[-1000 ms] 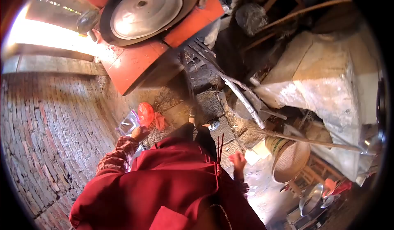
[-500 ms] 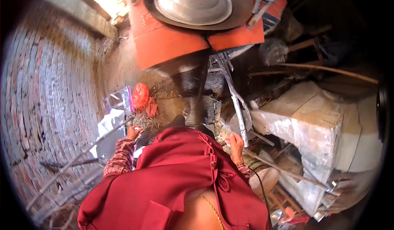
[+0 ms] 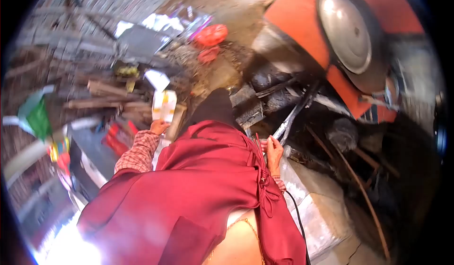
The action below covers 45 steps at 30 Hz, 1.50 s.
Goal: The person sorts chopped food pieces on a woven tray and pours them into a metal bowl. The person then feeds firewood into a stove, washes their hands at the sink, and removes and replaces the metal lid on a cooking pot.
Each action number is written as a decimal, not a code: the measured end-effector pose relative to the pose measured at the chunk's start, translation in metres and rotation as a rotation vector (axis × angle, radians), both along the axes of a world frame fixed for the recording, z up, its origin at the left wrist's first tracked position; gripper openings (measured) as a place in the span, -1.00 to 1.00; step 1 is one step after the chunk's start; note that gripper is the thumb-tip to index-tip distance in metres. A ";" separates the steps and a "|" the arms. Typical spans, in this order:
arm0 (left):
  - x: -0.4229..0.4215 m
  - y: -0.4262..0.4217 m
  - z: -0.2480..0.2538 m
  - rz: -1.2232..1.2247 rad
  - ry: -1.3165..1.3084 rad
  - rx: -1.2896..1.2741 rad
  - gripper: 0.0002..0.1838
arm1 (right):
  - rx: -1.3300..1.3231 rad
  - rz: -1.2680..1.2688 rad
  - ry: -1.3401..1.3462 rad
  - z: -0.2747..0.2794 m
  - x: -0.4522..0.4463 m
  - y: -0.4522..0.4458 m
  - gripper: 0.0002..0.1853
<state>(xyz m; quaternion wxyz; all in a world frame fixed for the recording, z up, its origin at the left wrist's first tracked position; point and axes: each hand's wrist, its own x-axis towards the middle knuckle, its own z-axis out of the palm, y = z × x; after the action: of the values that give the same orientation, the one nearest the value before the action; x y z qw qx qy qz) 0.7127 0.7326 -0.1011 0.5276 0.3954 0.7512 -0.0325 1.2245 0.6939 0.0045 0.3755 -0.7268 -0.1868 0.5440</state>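
My left hand (image 3: 160,126) is beside my body at the left, just below a white and yellow package (image 3: 164,105); its fingers are blurred, and whether it touches the package is unclear. My right hand (image 3: 273,152) is at the right side of my red garment (image 3: 208,170), its fingers bent close together near the end of a whitish stick (image 3: 286,123). Nothing can be made out in it. Both hands come out of checked sleeves.
A metal lid (image 3: 347,33) covers a big pan on an orange-red stove (image 3: 302,19). A red plastic bag (image 3: 211,35) lies on the floor. Wood pieces (image 3: 101,103) and a green item (image 3: 39,118) are at the left. A concrete ledge (image 3: 314,208) stands at the right.
The view has turned left, so the stove has shifted to the upper right and the wood pile has come into view. My right hand's fingers have drawn together.
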 end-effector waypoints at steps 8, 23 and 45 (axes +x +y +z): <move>0.000 -0.179 -0.011 0.455 -0.030 0.033 -0.71 | 0.028 0.306 0.025 0.012 -0.017 0.049 -0.56; -0.022 -0.245 -0.015 0.749 -0.041 0.074 -0.74 | -0.029 0.647 -0.018 -0.012 -0.107 0.087 -0.60; -0.088 -0.297 -0.023 0.868 -0.120 0.098 -0.73 | -0.037 0.771 -0.087 -0.019 -0.173 0.037 -0.62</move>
<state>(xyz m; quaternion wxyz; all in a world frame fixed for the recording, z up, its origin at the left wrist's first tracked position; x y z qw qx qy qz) 0.6248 0.4357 -0.1242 0.5157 0.0687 0.8163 0.2507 1.0514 0.7305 -0.0149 0.1221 -0.6321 -0.4523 0.6172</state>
